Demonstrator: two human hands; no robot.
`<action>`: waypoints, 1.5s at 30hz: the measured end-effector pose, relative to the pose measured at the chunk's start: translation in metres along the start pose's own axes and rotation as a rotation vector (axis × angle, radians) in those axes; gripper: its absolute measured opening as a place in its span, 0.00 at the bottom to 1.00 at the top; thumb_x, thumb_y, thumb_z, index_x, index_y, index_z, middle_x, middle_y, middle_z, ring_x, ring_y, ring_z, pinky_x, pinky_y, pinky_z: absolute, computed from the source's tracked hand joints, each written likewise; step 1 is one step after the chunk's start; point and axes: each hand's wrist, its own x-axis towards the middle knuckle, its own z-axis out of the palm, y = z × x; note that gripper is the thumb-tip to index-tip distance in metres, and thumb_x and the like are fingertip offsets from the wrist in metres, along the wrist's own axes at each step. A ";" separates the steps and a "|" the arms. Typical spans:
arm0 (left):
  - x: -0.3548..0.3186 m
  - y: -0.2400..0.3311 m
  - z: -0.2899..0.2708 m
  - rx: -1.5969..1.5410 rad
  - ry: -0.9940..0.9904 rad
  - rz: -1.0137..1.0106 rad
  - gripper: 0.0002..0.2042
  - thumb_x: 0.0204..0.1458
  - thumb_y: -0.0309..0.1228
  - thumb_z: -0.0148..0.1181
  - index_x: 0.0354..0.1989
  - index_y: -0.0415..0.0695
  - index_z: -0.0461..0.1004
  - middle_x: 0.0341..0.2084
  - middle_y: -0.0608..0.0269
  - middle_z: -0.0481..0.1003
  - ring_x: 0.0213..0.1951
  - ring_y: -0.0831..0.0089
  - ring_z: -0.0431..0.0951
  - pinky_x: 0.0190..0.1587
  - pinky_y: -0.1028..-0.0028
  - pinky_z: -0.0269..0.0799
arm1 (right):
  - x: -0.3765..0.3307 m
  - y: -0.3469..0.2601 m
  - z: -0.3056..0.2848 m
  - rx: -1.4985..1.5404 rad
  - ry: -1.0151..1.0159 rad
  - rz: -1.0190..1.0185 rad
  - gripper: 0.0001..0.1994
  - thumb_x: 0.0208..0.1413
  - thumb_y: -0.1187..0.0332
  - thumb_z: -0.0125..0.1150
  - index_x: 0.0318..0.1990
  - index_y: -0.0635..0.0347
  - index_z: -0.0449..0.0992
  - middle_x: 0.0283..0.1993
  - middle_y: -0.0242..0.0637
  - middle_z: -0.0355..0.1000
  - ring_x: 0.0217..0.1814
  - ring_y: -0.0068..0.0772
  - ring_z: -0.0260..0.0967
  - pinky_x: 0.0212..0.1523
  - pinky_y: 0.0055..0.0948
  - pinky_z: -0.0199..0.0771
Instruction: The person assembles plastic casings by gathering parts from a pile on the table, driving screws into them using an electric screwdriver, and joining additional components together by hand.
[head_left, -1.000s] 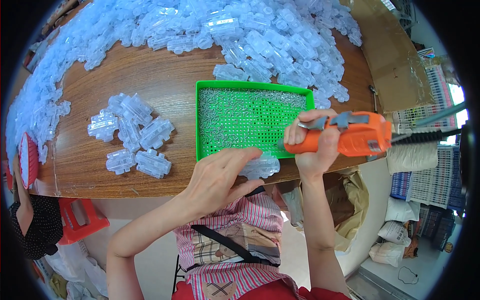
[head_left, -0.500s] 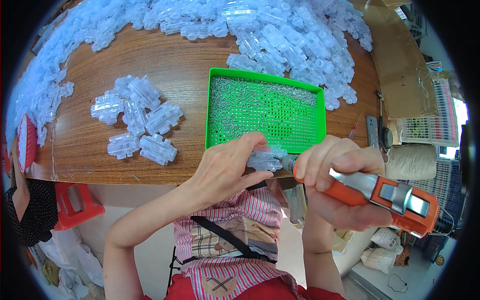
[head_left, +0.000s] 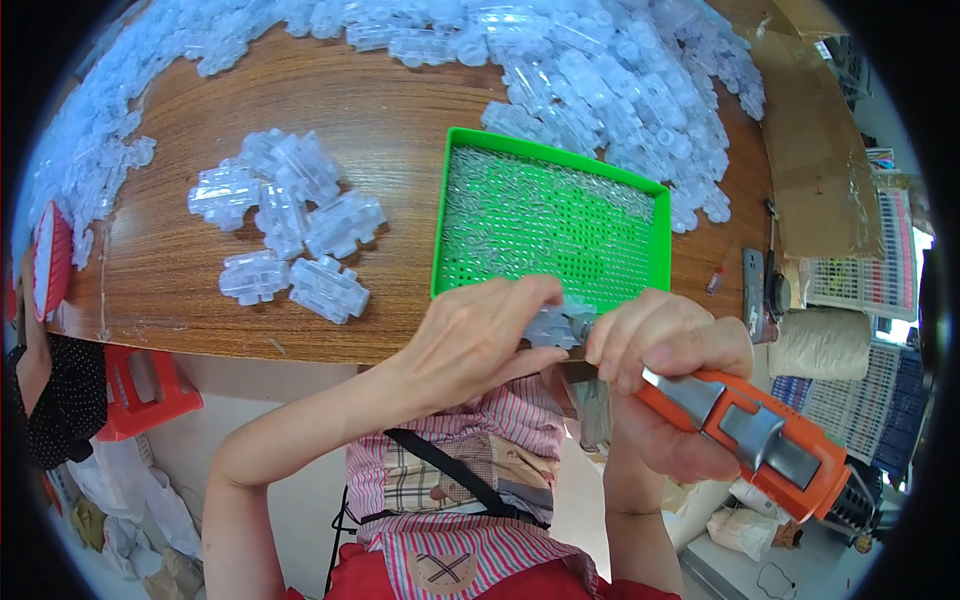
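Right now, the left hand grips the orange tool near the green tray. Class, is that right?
No: the head view shows the right hand gripping the orange tool near the green tray; the left hand holds a clear part.

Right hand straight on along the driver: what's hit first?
The clear plastic piece in the left hand, apparently; the tip of the orange driver looks right at it, though contact is unclear.

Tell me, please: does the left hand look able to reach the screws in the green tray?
Probably yes: the left hand is at the near edge of the green tray, whose screws lie uncovered; but it holds a clear plastic part.
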 end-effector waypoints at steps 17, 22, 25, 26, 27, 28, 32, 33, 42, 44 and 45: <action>-0.002 0.012 -0.050 0.219 0.262 0.026 0.27 0.42 0.36 0.71 0.49 0.43 0.67 0.38 0.54 0.74 0.38 0.58 0.77 0.40 0.65 0.73 | 0.034 -0.033 -0.027 0.159 0.237 -0.060 0.31 0.57 0.37 0.47 0.39 0.64 0.65 0.19 0.32 0.58 0.17 0.25 0.57 0.16 0.26 0.66; -0.005 -0.005 -0.150 0.570 0.103 -0.340 0.24 0.39 0.30 0.69 0.47 0.45 0.69 0.39 0.56 0.74 0.45 0.55 0.72 0.47 0.62 0.70 | 0.020 -0.011 -0.049 0.087 0.369 0.034 0.30 0.58 0.40 0.48 0.40 0.64 0.65 0.19 0.33 0.58 0.19 0.25 0.59 0.20 0.26 0.65; -0.012 -0.012 -0.178 0.755 -0.087 -0.388 0.22 0.39 0.28 0.68 0.46 0.46 0.70 0.42 0.58 0.72 0.50 0.56 0.67 0.51 0.63 0.68 | 0.020 0.000 -0.046 -0.034 0.398 0.021 0.28 0.59 0.41 0.47 0.39 0.63 0.65 0.18 0.31 0.56 0.17 0.24 0.57 0.18 0.24 0.61; -0.012 -0.013 -0.178 0.787 -0.082 -0.376 0.21 0.40 0.27 0.66 0.46 0.47 0.71 0.45 0.58 0.70 0.54 0.55 0.63 0.55 0.62 0.65 | 0.020 -0.001 -0.046 -0.041 0.400 0.039 0.28 0.58 0.40 0.47 0.38 0.62 0.64 0.18 0.31 0.57 0.17 0.24 0.57 0.18 0.24 0.61; -0.006 -0.012 -0.178 0.790 -0.086 -0.360 0.21 0.40 0.27 0.66 0.46 0.47 0.71 0.45 0.58 0.70 0.54 0.55 0.63 0.55 0.62 0.65 | 0.020 -0.002 -0.045 -0.045 0.412 0.028 0.28 0.58 0.40 0.47 0.38 0.62 0.64 0.18 0.31 0.57 0.17 0.24 0.57 0.18 0.24 0.61; 0.002 -0.010 -0.177 0.795 -0.090 -0.318 0.20 0.41 0.27 0.66 0.45 0.47 0.71 0.46 0.58 0.69 0.54 0.55 0.62 0.55 0.62 0.64 | 0.020 -0.002 -0.045 -0.035 0.409 0.033 0.28 0.58 0.40 0.48 0.38 0.62 0.64 0.18 0.31 0.57 0.17 0.24 0.57 0.18 0.24 0.61; 0.052 -0.029 -0.149 0.706 -0.080 -0.058 0.14 0.46 0.32 0.65 0.42 0.46 0.73 0.40 0.55 0.73 0.50 0.53 0.68 0.52 0.61 0.66 | 0.021 0.000 -0.038 -0.038 0.395 0.041 0.29 0.58 0.39 0.47 0.38 0.63 0.64 0.18 0.31 0.57 0.17 0.23 0.57 0.19 0.24 0.62; 0.073 -0.036 -0.133 0.619 -0.095 -0.134 0.14 0.48 0.35 0.63 0.42 0.45 0.73 0.38 0.54 0.75 0.47 0.52 0.71 0.50 0.60 0.67 | 0.021 0.000 -0.036 -0.037 0.404 0.053 0.29 0.57 0.40 0.49 0.38 0.64 0.64 0.18 0.31 0.58 0.17 0.23 0.58 0.19 0.23 0.63; 0.162 -0.097 -0.069 0.463 -0.401 -0.378 0.31 0.40 0.52 0.68 0.42 0.34 0.75 0.38 0.48 0.78 0.45 0.54 0.77 0.48 0.61 0.73 | 0.020 -0.007 -0.037 -0.050 0.414 0.055 0.29 0.55 0.40 0.53 0.38 0.64 0.64 0.19 0.31 0.59 0.18 0.23 0.59 0.19 0.24 0.65; 0.163 -0.098 -0.074 0.450 -0.445 -0.406 0.29 0.39 0.48 0.69 0.45 0.37 0.76 0.39 0.47 0.78 0.45 0.54 0.77 0.47 0.63 0.73 | 0.017 -0.005 -0.042 -0.027 0.429 0.064 0.29 0.55 0.40 0.53 0.38 0.64 0.64 0.19 0.31 0.59 0.18 0.23 0.59 0.19 0.24 0.65; 0.161 -0.099 -0.076 0.437 -0.473 -0.354 0.28 0.39 0.46 0.70 0.44 0.38 0.76 0.38 0.47 0.77 0.42 0.54 0.78 0.46 0.62 0.73 | 0.015 -0.003 -0.045 -0.041 0.436 0.065 0.29 0.55 0.40 0.53 0.38 0.64 0.64 0.19 0.31 0.59 0.18 0.23 0.60 0.19 0.24 0.66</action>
